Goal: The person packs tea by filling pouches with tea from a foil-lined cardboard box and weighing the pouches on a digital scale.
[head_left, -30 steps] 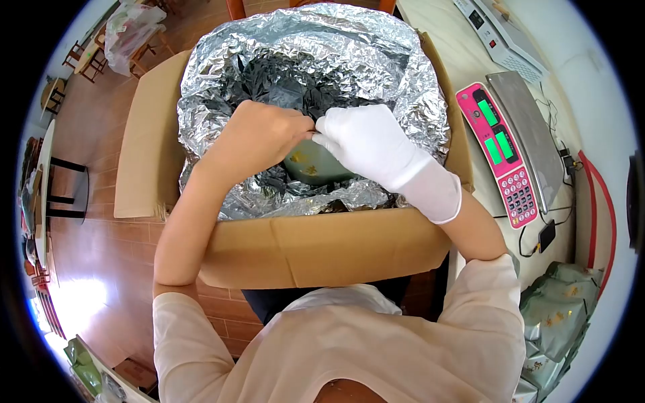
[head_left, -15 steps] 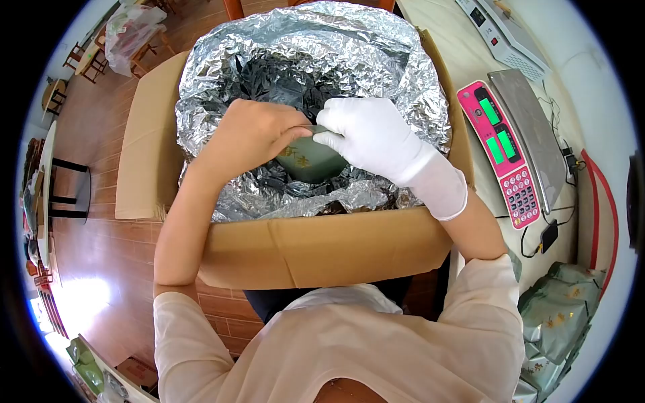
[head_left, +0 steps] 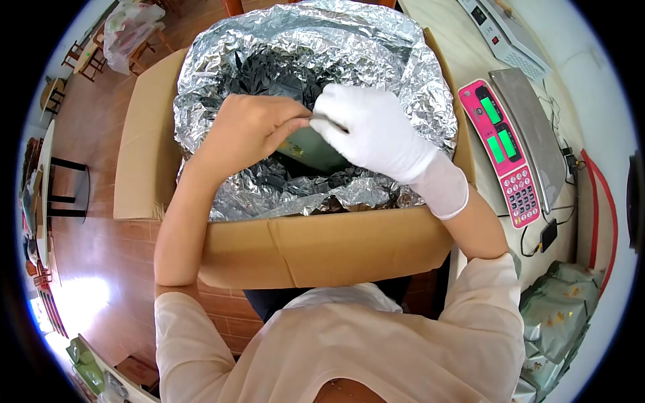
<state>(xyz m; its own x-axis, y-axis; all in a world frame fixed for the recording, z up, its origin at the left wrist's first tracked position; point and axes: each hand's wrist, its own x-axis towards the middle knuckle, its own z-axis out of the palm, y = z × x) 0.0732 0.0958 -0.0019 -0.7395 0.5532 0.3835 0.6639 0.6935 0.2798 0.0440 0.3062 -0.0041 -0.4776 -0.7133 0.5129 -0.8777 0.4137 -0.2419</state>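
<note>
A green pouch (head_left: 312, 149) with gold lettering hangs over the foil-lined cardboard box (head_left: 336, 250), gripped at its top edge from both sides. My bare left hand (head_left: 259, 127) pinches that edge between thumb and fingers. Wearing a white glove, my right hand (head_left: 369, 127) pinches it too, close beside the left fingertips. The hands hide most of the pouch's upper part. Crumpled silver foil lining (head_left: 222, 67) spreads over the box's walls, and dark, shiny crumpled material (head_left: 259, 74) shows inside, behind the pouch.
On the table at right stands a pink digital scale (head_left: 500, 151) with a metal platform. A white device (head_left: 500, 37) sits behind it, and a cable lies nearby. Several green packages (head_left: 561, 312) are piled at lower right. Box flaps (head_left: 148, 141) stick outward.
Both hands have risen slightly with the pouch. My gloved right hand has turned a little, and less of the pouch's front shows below the hands.
</note>
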